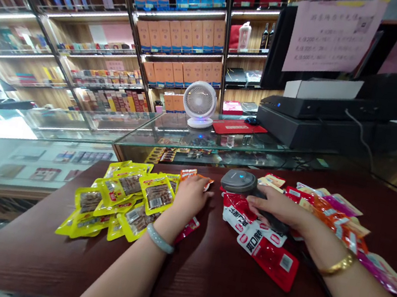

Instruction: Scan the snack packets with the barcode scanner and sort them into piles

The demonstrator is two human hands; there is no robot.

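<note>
My right hand point(276, 207) is wrapped round the handle of a grey barcode scanner point(239, 181). A small blue light glows on the scanner's head, which is above red and white snack packets point(273, 256). My left hand point(193, 196) has its fingers bent over an orange snack packet point(189, 173), whose edges show on both sides of them; the fingertips are partly hidden. Beside that hand, on the left, lies a heap of yellow snack packets point(156, 195) with clear windows. A magenta packet point(190, 228) is partly covered by my left wrist.
Orange, purple and red packets point(342, 225) lie at the right of the dark wooden counter point(192, 291). Behind it stand a glass display case point(139, 138), a white fan point(200, 100), a red mat point(238, 128) and a black till point(325, 125). Boxed goods fill the shelves.
</note>
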